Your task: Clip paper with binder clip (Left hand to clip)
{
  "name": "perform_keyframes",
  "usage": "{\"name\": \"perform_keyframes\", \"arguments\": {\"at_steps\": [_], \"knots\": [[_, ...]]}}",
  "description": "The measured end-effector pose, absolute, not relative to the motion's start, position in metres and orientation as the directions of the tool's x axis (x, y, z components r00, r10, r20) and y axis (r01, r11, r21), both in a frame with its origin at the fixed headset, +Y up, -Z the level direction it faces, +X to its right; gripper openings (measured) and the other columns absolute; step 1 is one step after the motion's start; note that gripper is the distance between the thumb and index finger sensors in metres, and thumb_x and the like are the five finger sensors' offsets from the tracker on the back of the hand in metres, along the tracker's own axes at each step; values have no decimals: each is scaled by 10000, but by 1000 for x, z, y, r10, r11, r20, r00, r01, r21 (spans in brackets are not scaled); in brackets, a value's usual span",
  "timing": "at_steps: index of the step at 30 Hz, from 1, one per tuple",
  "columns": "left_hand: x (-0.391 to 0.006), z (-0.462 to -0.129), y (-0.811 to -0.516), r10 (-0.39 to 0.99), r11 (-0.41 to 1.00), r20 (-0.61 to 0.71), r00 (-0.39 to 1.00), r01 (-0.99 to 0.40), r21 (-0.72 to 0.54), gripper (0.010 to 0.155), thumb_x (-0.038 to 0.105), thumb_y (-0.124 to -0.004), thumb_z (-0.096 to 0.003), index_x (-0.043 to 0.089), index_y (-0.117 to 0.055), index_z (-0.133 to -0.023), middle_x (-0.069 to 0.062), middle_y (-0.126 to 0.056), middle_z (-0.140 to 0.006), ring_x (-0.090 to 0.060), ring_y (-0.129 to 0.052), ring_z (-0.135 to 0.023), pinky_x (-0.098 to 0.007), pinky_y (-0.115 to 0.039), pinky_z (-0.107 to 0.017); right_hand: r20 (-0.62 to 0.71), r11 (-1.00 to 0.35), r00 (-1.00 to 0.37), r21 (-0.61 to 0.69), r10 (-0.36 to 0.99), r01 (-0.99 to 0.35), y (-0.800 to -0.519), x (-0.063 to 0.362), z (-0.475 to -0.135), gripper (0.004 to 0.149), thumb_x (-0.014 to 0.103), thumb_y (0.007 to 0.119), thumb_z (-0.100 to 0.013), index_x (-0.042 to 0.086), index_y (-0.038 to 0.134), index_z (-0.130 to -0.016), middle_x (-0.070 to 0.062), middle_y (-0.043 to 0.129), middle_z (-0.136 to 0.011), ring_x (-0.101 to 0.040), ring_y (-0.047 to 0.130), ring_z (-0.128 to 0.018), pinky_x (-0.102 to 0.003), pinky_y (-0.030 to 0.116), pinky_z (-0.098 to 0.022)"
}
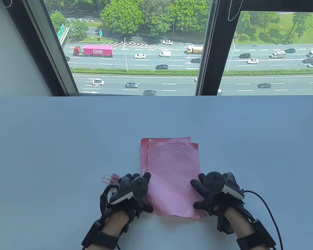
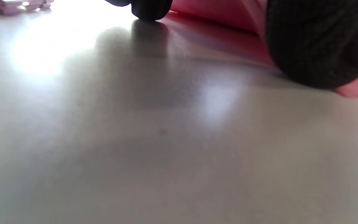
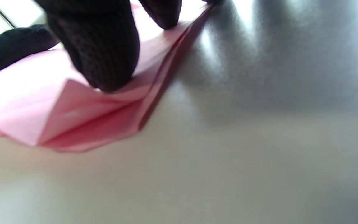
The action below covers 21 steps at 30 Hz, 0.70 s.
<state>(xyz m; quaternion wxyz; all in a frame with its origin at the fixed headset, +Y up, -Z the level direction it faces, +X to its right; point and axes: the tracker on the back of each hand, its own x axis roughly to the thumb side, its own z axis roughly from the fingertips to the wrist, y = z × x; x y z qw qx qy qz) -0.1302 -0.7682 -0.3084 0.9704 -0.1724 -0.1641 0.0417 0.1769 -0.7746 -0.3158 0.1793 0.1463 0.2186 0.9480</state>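
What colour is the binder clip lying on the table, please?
The binder clip is pink with silver wire handles, shown best in the table view.

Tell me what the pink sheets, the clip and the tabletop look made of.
Pink sheets: thin matte paper, going by the soft creases and lifted corner in the right wrist view. Binder clip: pink body, probably painted metal, with bare wire handles. Table: smooth pale laminate or similar, semi-gloss, since the left wrist view shows window glare on it.

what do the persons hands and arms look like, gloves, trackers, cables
Both the left hand and right hand wear black knit sensor gloves. A controller-like tracker with a round black top and white-grey body sits on the back of each. Black straps wrap the bare forearms, and thin black cables run from both gloves; the right one loops out across the table.
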Motion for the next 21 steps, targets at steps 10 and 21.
{"name": "perform_keyframes", "arguments": {"at_steps": [10, 21], "knots": [[-144, -309, -757, 684, 686, 233, 691, -502, -527, 984, 695, -695, -420, 332, -65, -1083, -143, -563, -1137, -461, -510, -1032, -626, -450, -707, 193, -835, -891, 472, 411, -283, -775, 177, -316, 846, 424, 914, -400, 226, 450, -1080, -129, 237, -1117, -528, 176, -958, -717, 235, -631], [-147, -312, -758, 782, 603, 151, 605, -671, -431, 617, 471, -771, -452, 184, -768, -998, -141, -809, -1012, -394, -909, -808, -580, -704, -609, 204, -826, -841, 402, 501, -395, -762, 189, -318, 813, 385, 883, -425, 252, 415, -1075, -174, 314, -1114, -543, 380, -967, -715, 382, -634]]}}
